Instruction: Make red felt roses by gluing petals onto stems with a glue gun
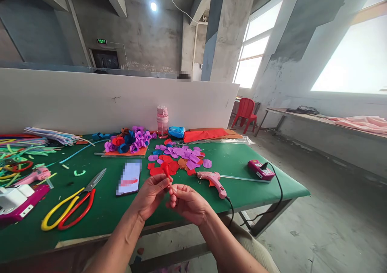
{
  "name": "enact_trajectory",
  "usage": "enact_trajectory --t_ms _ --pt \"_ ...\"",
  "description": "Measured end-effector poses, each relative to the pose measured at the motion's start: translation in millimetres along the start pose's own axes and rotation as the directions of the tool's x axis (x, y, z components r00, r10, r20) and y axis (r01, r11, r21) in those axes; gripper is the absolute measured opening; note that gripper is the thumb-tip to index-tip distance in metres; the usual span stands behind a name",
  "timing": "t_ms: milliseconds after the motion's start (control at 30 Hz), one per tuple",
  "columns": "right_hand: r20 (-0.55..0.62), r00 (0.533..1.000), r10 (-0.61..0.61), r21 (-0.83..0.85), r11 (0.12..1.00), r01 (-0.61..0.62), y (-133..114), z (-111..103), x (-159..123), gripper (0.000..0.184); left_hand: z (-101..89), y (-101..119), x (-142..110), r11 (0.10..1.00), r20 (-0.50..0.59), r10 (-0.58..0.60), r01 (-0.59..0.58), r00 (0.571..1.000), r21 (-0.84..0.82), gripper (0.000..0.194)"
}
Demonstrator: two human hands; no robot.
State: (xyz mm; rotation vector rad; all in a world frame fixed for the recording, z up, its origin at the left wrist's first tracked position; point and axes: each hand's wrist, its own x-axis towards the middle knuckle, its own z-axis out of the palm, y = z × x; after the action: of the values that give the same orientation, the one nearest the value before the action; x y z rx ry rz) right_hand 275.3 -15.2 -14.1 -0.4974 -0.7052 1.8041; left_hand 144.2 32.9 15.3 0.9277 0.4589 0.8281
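- Left of the pink plastic glue gun, the person's left hand pinches a slim, twisted red paper-like piece upright between thumb and fingertips, probably because it is too small for a fuller grip.
- Between that hand and the glue gun, the right hand has its thumb and forefinger drawn narrow, appearing to pinch the red piece's lower end, perhaps to steady it; the fingers partly hide that end.
- The glue gun rests on its side on the green-covered table, nozzle leftward, likely kept within easy reach of the right hand.
- Behind and left of the glue gun spread loose purple, red and brown cut pieces, presumably kept close for picking up.
- Well left of it, yellow-and-red-handled metal scissors lie with handles toward the person, which suits grasping.
- Right of it sits a magenta power strip with a black plug in it.
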Motion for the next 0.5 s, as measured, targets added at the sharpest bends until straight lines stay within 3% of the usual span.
enact_trajectory --t_ms 133,333,500 --pt "0.012 1.000 0.012 -0.001 1.000 -0.012 -1 2 0 0.019 6.5 0 -1 1.000 0.017 -0.005 0.005 1.000 -0.004 0.022" --pt "-0.080 0.982 -0.172 -0.256 0.955 0.146 -9 6 -1 0.025 -4.7 -1 3 0.997 -0.073 0.076 -0.077 0.994 -0.017 0.024" --pt "-0.059 0.990 -0.132 -0.175 0.977 0.120 -8 6 -1 0.023 -10.6 1 3 0.998 -0.042 0.055 -0.054 0.998 0.007 0.017"
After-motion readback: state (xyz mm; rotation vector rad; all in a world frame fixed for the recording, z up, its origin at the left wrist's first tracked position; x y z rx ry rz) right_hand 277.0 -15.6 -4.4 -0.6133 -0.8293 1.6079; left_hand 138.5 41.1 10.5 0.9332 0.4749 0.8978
